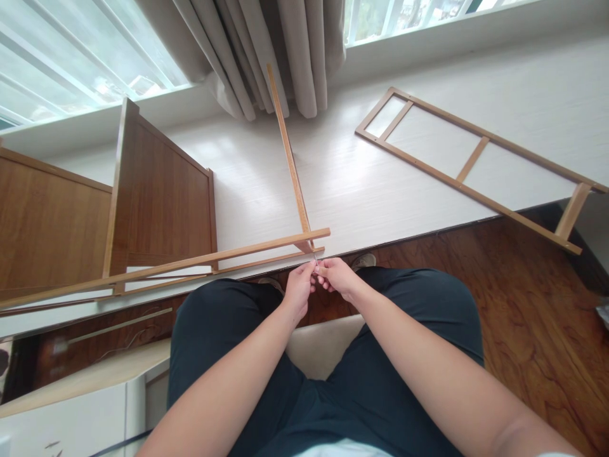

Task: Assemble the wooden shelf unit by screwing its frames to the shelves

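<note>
My left hand (299, 289) and my right hand (337, 276) meet between my knees, fingertips pinched together on a tiny thin object I cannot make out. They sit just below the corner of a wooden frame (304, 238), where a long horizontal rail (190, 261) joins an upright slat (288, 146) that leans toward the curtain. Neither hand touches the frame. I am seated on a beige seat (323, 346), with dark trousers over both legs.
A brown wooden shelf unit (157, 190) lies at the left on the white raised platform (342, 184). A ladder-like wooden side frame (476, 158) lies at the right. Curtains (276, 51) hang before the windows. Dark wood floor (523, 304) spreads to the right; white furniture (71, 419) stands bottom left.
</note>
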A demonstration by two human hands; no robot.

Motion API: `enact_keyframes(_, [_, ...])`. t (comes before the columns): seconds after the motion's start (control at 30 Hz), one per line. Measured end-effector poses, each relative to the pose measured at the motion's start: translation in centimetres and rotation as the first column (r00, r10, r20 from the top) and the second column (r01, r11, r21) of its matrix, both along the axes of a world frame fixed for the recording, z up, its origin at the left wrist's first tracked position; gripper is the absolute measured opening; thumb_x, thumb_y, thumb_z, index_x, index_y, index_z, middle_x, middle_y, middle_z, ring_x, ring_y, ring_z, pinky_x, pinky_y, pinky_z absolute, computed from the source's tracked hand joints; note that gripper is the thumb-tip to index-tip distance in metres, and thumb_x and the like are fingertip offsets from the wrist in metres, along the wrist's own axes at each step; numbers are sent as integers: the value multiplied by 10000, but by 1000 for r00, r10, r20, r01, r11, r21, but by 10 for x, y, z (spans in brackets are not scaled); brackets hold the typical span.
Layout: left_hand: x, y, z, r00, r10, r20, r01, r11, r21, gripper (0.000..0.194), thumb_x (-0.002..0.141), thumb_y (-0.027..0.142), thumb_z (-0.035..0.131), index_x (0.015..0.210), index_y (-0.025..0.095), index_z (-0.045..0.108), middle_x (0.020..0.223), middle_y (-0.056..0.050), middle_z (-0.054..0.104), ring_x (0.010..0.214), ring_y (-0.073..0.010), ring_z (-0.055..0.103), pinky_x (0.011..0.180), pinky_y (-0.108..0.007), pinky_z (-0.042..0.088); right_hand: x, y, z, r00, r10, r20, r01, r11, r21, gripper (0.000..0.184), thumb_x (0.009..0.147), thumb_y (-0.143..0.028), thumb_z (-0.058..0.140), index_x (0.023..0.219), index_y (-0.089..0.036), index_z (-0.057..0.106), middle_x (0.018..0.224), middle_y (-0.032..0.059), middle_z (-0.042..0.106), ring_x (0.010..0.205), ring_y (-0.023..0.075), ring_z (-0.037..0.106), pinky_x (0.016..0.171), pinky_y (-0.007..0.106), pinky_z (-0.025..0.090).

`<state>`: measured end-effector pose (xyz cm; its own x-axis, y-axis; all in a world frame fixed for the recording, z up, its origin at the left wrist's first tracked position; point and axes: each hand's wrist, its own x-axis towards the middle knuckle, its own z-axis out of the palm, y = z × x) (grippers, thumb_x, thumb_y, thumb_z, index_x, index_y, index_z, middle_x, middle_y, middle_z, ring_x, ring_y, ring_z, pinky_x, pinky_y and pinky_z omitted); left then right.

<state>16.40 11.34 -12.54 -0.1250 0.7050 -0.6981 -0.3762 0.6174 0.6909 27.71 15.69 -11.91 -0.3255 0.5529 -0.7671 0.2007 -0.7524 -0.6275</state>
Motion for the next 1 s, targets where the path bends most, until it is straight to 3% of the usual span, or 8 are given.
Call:
enact_keyframes(0.13, [0,-3,-4,999,26,-25,-26,1000,8,485,731,618,766,827,146,707,591,-3,567,530,-103,512,467,-203,277,-3,-4,-1,997,-75,-36,73,996,-47,308,876,-317,697,676,-154,529,536,-42,549,409,34,415,388,139,285])
enact_keyframes(0.3, [5,-14,-7,988,114,-107,-116,993,-13,496,756,648,738,862,183,606,675,11,588,537,-90,484,446,-185,298,-4,-4,0,995,-96,-18,96,995,-14,292,858,-265,700,645,-147,538,535,-35,558,418,40,409,387,153,270])
enact_keyframes(0.5, [11,-22,-5,995,101,10,-100,994,-40,468,831,638,673,837,176,600,740,-2,588,551,-80,469,453,-184,293,-5,-6,-7,996,-74,43,68,990,122,294,839,-245,697,612,-158,532,497,-39,538,432,61,445,456,184,323])
enact_keyframes(0.67, [12,-21,-11,969,180,171,-161,980,-120,344,818,517,726,901,211,594,718,37,552,533,-75,452,484,-195,305,-4,-7,-4,978,40,206,-95,960,264,217,862,-224,653,662,-168,591,553,-18,599,508,98,565,555,207,412])
enact_keyframes(0.83, [15,-20,-16,959,177,221,-142,976,-167,347,793,499,754,981,235,632,706,44,558,530,-77,465,509,-207,314,-2,-6,5,873,111,474,-319,867,384,146,862,-275,676,743,-190,668,694,31,682,668,138,615,612,226,386])
enact_keyframes(0.9, [15,-19,-17,960,171,223,-132,975,-179,366,791,513,755,1004,237,642,708,37,574,536,-82,478,515,-210,321,-2,-6,7,845,115,522,-359,846,395,156,869,-297,676,748,-197,676,719,44,690,705,152,618,614,235,369])
enact_keyframes(1.0, [14,-18,-18,962,160,220,-120,976,-182,403,784,532,758,1035,236,651,718,30,588,545,-86,489,520,-211,329,-2,-5,8,850,134,509,-356,859,369,185,885,-319,665,746,-198,670,675,37,675,664,148,613,614,240,374])
